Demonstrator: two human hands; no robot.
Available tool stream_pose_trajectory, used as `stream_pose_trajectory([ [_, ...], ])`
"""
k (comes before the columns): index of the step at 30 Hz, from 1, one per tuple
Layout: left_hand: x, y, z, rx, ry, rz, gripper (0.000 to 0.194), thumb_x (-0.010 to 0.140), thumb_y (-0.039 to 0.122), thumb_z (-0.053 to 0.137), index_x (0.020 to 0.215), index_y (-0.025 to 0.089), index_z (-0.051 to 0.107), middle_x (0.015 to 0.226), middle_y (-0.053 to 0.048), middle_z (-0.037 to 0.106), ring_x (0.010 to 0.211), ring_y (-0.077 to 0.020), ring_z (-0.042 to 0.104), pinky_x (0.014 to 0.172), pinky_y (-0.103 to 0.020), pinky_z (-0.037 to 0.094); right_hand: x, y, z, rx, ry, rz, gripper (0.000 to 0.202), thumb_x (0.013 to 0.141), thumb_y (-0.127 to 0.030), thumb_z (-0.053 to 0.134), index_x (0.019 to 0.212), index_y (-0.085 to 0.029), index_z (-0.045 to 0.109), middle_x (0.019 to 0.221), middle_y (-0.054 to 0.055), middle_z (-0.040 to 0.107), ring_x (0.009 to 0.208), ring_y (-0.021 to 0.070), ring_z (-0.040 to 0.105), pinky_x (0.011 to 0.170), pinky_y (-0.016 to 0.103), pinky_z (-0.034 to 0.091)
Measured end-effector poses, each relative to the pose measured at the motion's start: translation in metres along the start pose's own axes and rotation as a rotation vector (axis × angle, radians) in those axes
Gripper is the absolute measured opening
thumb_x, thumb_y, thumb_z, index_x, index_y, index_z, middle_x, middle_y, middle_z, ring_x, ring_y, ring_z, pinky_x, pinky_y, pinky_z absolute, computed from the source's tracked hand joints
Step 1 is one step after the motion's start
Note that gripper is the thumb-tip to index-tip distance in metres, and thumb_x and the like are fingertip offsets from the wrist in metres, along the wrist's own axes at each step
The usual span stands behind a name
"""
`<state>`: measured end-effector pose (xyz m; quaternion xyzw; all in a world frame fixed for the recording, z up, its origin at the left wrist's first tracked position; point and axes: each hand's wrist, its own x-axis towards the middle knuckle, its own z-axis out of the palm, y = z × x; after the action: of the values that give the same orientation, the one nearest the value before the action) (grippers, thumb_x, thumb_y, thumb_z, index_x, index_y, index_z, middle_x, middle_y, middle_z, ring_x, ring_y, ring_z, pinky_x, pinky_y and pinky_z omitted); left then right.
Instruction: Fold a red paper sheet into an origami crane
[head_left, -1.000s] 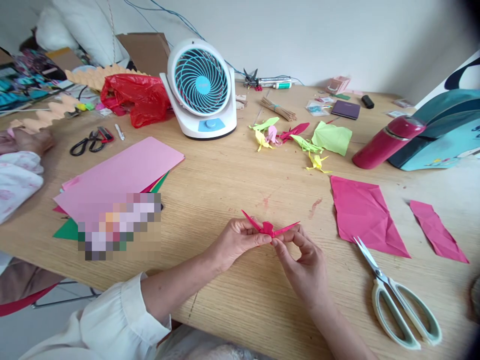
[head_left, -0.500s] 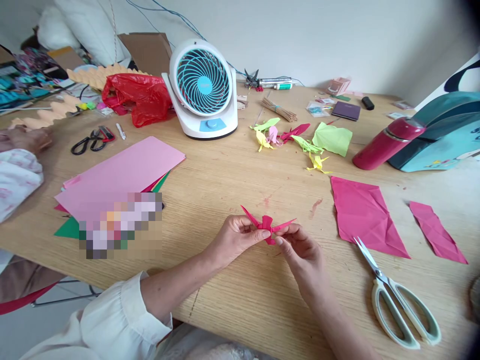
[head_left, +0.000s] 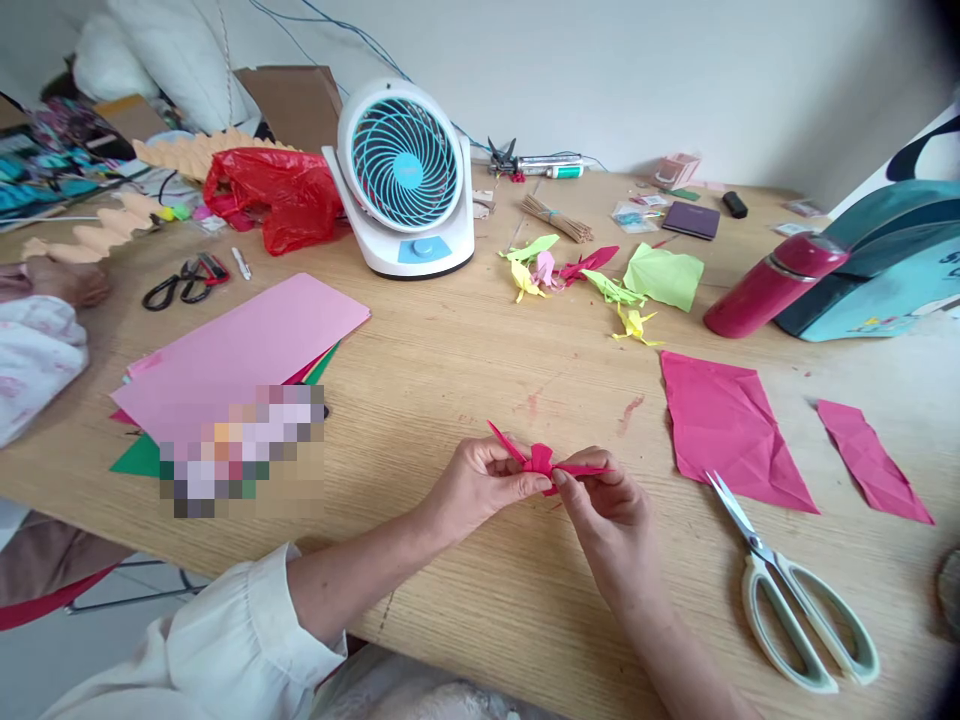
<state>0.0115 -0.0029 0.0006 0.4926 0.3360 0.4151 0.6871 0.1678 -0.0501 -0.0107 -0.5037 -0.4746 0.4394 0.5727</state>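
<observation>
A small pink-red origami crane is held just above the wooden table between my two hands. Its narrow points stick out to the left and right, and a short folded flap stands in the middle. My left hand pinches it at the left and lower side, thumb in front. Thumb and fingers of my right hand are closed on its right point. To the right lie a creased pink-red paper sheet, a narrower pink-red strip and scissors with slightly parted blades.
A white fan stands at the back, beside a red plastic bag. Several folded paper cranes lie mid-table. A pink flask leans by a teal bag. Pink paper is stacked left; another person's hand rests far left.
My right hand has shifted slightly right and up, taking the crane's right point, which now lies flatter. My left thumb has moved a little right.
</observation>
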Motion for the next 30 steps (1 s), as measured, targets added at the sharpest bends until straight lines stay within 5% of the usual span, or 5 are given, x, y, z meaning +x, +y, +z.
stream_pose_trajectory([
  [7, -0.001, 0.002, -0.003, 0.213, 0.015, 0.181, 0.005, 0.08, 0.022, 0.079, 0.082, 0.017, 0.078, 0.08, -0.001, 0.071, 0.078, -0.0125, 0.066, 0.073, -0.021, 0.052, 0.004, 0.002, 0.002, 0.093, -0.072, 0.007, 0.013, 0.089, -0.033, 0.072, 0.083, -0.022, 0.067, 0.079, 0.0, 0.064, 0.074, 0.0149, 0.058, 0.072, 0.028, 0.047],
  [13, -0.01, 0.001, -0.001, 0.53, 0.119, 0.395, 0.012, 0.084, 0.019, 0.073, 0.095, 0.016, 0.079, 0.083, -0.005, 0.066, 0.076, -0.0125, 0.064, 0.07, -0.021, 0.051, 0.002, 0.007, -0.001, 0.027, -0.047, -0.007, 0.013, 0.088, -0.032, 0.072, 0.085, -0.021, 0.067, 0.081, 0.002, 0.065, 0.077, 0.016, 0.061, 0.074, 0.028, 0.048],
  [21, -0.012, 0.001, 0.003, 0.487, 0.099, 0.343, 0.009, 0.082, 0.023, 0.077, 0.086, 0.015, 0.078, 0.075, -0.002, 0.059, 0.07, -0.0103, 0.059, 0.063, -0.019, 0.046, 0.0, 0.01, 0.0, -0.041, -0.035, -0.156, 0.013, 0.089, -0.028, 0.07, 0.079, -0.021, 0.066, 0.072, 0.0, 0.06, 0.069, 0.0148, 0.055, 0.066, 0.026, 0.044],
  [30, -0.004, 0.006, -0.005, 0.519, 0.069, 0.394, 0.006, 0.082, 0.022, 0.077, 0.082, 0.016, 0.077, 0.072, 0.0, 0.059, 0.067, -0.0094, 0.058, 0.063, -0.019, 0.046, 0.005, 0.008, -0.006, -0.037, -0.142, -0.152, 0.006, 0.092, -0.026, 0.066, 0.09, -0.025, 0.072, 0.081, 0.001, 0.066, 0.076, 0.0153, 0.06, 0.072, 0.026, 0.047],
])
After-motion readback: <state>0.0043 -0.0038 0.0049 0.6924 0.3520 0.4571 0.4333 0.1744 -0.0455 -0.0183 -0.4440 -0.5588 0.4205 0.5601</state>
